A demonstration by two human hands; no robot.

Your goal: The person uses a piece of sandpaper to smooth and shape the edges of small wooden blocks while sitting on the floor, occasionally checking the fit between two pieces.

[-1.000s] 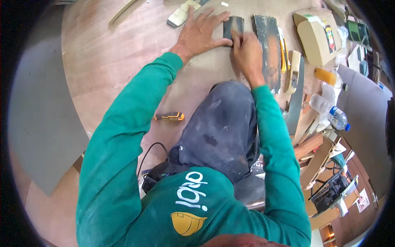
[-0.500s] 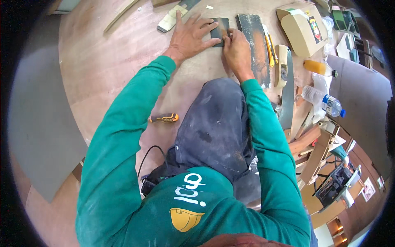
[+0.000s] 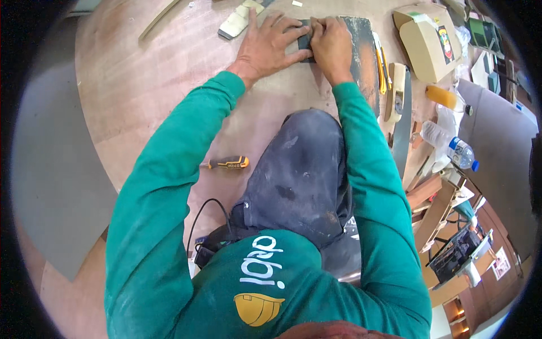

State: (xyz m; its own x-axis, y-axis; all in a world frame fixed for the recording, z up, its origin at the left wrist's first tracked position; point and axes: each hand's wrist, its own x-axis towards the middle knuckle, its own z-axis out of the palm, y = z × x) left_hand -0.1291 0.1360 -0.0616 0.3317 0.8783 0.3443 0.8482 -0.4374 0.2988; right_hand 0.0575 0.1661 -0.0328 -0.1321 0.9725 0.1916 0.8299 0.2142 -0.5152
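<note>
My left hand (image 3: 271, 46) lies palm down on the wooden surface with its fingers spread. Its fingertips and thumb reach the edge of a small dark flat piece (image 3: 305, 42). Over the right part of that piece, my right hand (image 3: 332, 50) is closed, fingers curled and pressed together. Whatever those fingers grip is hidden under them. Just right of this hand lies a long dark strip (image 3: 365, 62) with an orange-brown dusty band, partly covered by the hand and sleeve.
Right of the strip lie yellow cutters (image 3: 384, 68), a wooden hand plane (image 3: 396, 93) and a saw blade (image 3: 401, 141). Beyond are a cardboard box (image 3: 423, 48), an orange drink bottle (image 3: 442, 97) and a water bottle (image 3: 451, 146). A screwdriver (image 3: 228, 163) sits left of my knee (image 3: 299, 152).
My right hand has shifted slightly farther away and covers more of the small dark piece. My left hand keeps its place beside it. The whole view has shifted a little.
</note>
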